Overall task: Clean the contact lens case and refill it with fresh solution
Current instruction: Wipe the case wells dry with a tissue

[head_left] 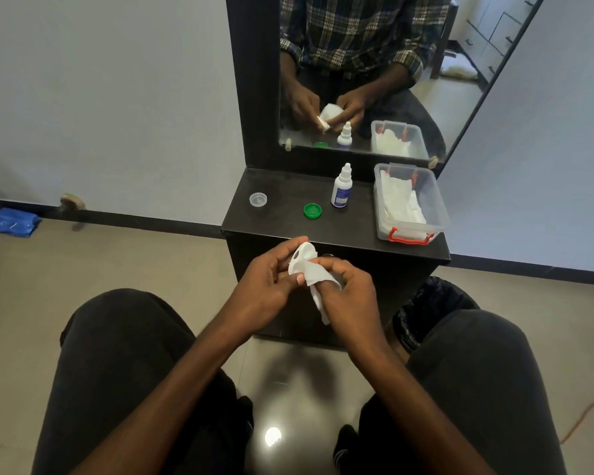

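— What's in front of you, biggest things first?

— A dark dressing table (278,186) with a tall mirror (374,63) standing at its far edge. On the right of the tabletop sits a clear plastic box (438,204) with red clips, white tissues (403,204) folded inside. Just left of the box stands a small white solution bottle (342,186), upright, its cap on. Near it, to the left and a little nearer me, a green lens-case cap (312,210) lies flat. Further left, well apart from the green one, lies a clear cap (258,199).

— And the case itself?

— I hold it in the air just in front of the table's near edge, above my knees. My left hand (264,286) has its fingers curled round the white contact lens case (300,260), with the thumb at the near end, tilting the case up on its edge.

— Your other hand?

— My right hand (348,296) pinches a white tissue (318,282), clenched round it so a tail hangs down below my fingers. The tissue touches the right side of the case. Which well it covers, I cannot tell.

— Anything else around?

— A black bin (436,303) lined with a bag by my right knee, and a blue packet (12,222) on the floor far left, against the wall.
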